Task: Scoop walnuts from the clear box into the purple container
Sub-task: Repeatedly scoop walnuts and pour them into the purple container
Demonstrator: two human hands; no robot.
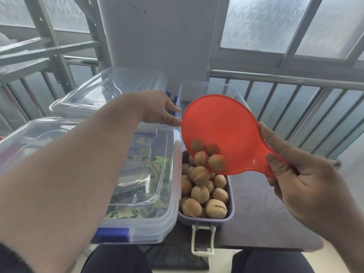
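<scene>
Head view has our right hand (299, 174) pinching the handle of the red scoop (218, 133), tipped so its walnuts (208, 156) are spilling over the low edge. The purple container (230, 194) sits right under that edge, already pretty full, long axis running away from us. Our left hand (159, 109) rests with straight fingers against the clear box (197, 89) behind it, so the right hand's the one doing the pour.
</scene>
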